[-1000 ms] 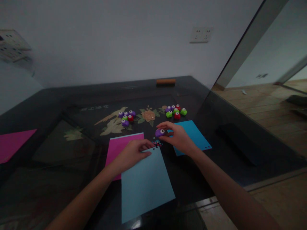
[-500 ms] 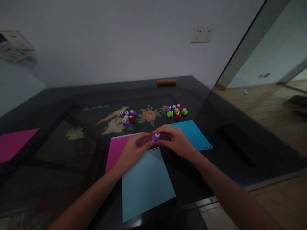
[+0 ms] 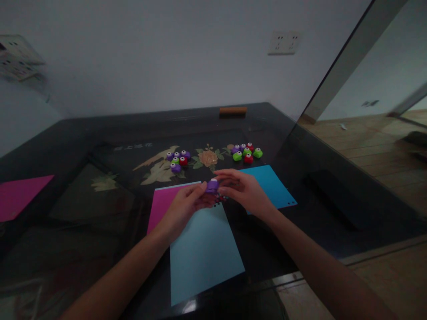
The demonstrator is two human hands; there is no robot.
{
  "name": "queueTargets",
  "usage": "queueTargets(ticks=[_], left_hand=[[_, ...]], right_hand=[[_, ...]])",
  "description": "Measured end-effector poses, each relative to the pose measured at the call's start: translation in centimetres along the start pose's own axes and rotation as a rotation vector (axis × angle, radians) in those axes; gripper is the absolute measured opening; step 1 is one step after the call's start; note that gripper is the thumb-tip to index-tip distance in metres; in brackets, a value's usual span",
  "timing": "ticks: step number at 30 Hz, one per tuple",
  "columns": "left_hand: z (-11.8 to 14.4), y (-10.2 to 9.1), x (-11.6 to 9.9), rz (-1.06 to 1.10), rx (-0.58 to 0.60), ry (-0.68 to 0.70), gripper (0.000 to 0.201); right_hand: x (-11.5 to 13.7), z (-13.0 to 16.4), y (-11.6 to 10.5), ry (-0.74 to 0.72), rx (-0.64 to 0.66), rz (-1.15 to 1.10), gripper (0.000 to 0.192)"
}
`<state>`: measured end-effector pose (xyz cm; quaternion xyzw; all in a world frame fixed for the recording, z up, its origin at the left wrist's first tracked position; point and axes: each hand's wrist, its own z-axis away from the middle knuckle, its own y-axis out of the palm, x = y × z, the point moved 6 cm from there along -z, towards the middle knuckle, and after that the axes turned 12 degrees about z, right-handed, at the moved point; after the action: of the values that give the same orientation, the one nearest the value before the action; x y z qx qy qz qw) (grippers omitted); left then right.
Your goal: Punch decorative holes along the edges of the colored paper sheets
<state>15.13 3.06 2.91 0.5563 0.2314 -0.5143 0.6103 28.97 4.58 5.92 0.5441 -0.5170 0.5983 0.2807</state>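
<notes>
A small purple toy (image 3: pixel 212 186) with one white bulging eye is held above the top of the pale blue sheet (image 3: pixel 205 253). My left hand (image 3: pixel 187 202) grips it between thumb and fingers, its eye turned upward. Close by on the right, my right hand (image 3: pixel 245 191) has its fingers curved and apart, with nothing seen between them. Small dark and red specks (image 3: pixel 219 201) show just below the toy; I cannot make out what they are. A pink sheet (image 3: pixel 162 206) lies partly under my left hand, and a bright blue sheet (image 3: pixel 271 184) lies beyond my right hand.
Several one-eyed purple, green and red toys sit in a left cluster (image 3: pixel 178 161) and a right cluster (image 3: pixel 247 152) on the dark glossy table (image 3: pixel 110 249). An orange-brown bar (image 3: pixel 232 110) lies near the wall. Another pink sheet (image 3: pixel 23 195) is at the far left.
The purple toy has shifted slightly left and tilted in my left hand. My right hand's fingers have come off it and spread apart.
</notes>
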Motion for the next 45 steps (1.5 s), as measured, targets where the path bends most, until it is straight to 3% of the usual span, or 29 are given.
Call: queueTargets(ticks=[3, 9, 27, 30, 34, 36, 39, 45], left_hand=[[0.3, 0.2, -0.1, 0.082, -0.027, -0.001, 0.033], [0.7, 0.4, -0.5, -0.074, -0.041, 0.047, 0.041], [1.1, 0.8, -1.4, -0.246, 0.030, 0.173, 0.049], [1.4, 0.6, -2.5, -0.485, -0.009, 0.362, 0.046], [3.1, 1.3, -4.9, -0.850, -0.068, 0.864, 0.027], [3.9, 1.9, -5.2, -0.984, -0.044, 1.025, 0.035], [4.3, 2.5, -5.2, -1.084, 0.000, 1.114, 0.035], [4.7, 2.8, -5.3, -1.037, 0.051, 1.205, 0.025]], right_hand=[[0.9, 0.2, 0.2, -0.105, 0.036, -0.011, 0.056], [1.0, 0.4, 0.9, -0.071, 0.078, -0.063, 0.034], [0.9, 0.4, 0.9, -0.025, 0.075, -0.091, 0.027], [0.9, 0.4, 1.0, -0.016, 0.077, -0.080, 0.028], [0.8, 0.4, 1.1, -0.006, 0.078, -0.127, 0.026], [0.8, 0.4, 1.2, -0.004, 0.088, -0.153, 0.026], [0.6, 0.5, 1.3, 0.010, 0.097, -0.175, 0.028], [0.6, 0.7, 1.4, 0.026, 0.074, -0.213, 0.034]])
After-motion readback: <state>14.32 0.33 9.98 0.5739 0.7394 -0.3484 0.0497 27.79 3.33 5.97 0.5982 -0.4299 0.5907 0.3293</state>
